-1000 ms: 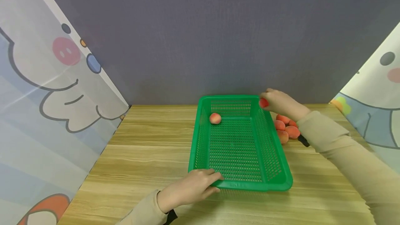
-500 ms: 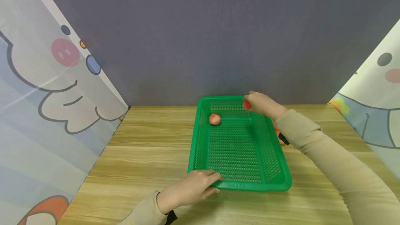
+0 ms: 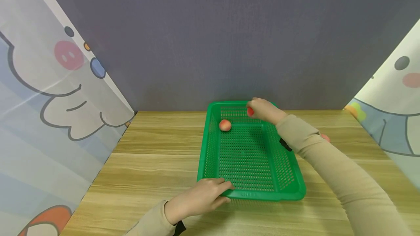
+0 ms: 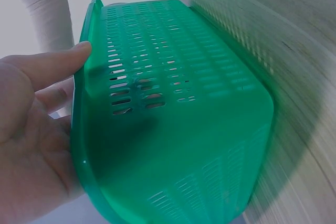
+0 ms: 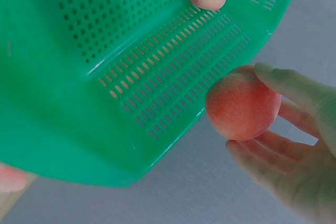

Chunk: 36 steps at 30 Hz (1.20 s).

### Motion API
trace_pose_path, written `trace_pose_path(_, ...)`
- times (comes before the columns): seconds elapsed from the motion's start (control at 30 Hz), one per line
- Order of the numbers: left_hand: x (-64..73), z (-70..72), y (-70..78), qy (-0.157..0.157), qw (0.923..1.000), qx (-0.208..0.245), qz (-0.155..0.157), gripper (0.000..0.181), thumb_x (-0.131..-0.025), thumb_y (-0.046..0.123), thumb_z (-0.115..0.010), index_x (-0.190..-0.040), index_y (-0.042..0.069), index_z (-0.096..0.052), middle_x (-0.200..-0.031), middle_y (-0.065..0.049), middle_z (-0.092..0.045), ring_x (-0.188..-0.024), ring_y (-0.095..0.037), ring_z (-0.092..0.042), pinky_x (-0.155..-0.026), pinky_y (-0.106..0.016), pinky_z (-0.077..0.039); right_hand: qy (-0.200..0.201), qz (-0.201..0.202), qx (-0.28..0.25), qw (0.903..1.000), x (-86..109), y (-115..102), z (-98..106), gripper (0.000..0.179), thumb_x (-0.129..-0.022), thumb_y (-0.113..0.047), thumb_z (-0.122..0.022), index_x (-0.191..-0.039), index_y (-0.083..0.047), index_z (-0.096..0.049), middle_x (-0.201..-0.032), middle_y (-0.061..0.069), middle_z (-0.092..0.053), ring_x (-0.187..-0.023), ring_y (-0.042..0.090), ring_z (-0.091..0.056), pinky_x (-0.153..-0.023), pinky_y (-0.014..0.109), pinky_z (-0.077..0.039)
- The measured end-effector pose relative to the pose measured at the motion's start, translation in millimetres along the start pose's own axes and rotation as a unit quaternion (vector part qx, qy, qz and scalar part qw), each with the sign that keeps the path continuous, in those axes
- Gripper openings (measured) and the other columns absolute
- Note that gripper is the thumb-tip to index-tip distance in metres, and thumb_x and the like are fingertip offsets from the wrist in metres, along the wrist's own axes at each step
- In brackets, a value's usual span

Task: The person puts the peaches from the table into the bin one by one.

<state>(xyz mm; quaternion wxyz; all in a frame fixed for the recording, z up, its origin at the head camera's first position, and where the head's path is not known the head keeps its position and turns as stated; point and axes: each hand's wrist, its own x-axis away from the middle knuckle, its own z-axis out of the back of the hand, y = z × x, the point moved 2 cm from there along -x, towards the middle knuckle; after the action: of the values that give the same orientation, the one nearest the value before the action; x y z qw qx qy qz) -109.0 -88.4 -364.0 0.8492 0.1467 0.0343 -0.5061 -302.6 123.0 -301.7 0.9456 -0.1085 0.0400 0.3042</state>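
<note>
Green plastic basket (image 3: pixel 246 159): near edge gripped by left hand (image 3: pixel 201 197), likely for steadiness; right hand (image 3: pixel 264 110) grasping peach (image 5: pixel 242 106) over far end; second peach (image 3: pixel 225 125) inside, far-left corner.

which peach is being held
The held peach is the one in the right hand at the far end of the green basket. The loose basket peach lies in the far-left corner; the table peach lies outside, partly hidden by the right sleeve.

The right arm (image 3: pixel 341 172) extends forward, the right hand (image 3: pixel 264 110) curled in a grip; the left hand (image 3: pixel 203 196), nearer the body, grips too.
</note>
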Motion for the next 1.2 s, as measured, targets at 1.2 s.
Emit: trace_pose_path(1.2, 0.9, -1.3, -1.1, 0.003, 1.0000, 0.000, -0.005, 0.023, -0.082, 0.021, -0.064, -0.100, 0.010, -0.057, -0.083, 0.004, -0.059, -0.071, 0.001, -0.053, -0.063, -0.009, -0.042, -0.038, -0.081, -0.050, 0.9947, -22.8, 8.9, -60.0, 0.028, -0.076, 0.003, -0.056, -0.104, 0.009, -0.059, -0.098, 0.021, -0.058, -0.082, 0.028, -0.051, -0.068, 0.037, -0.042)
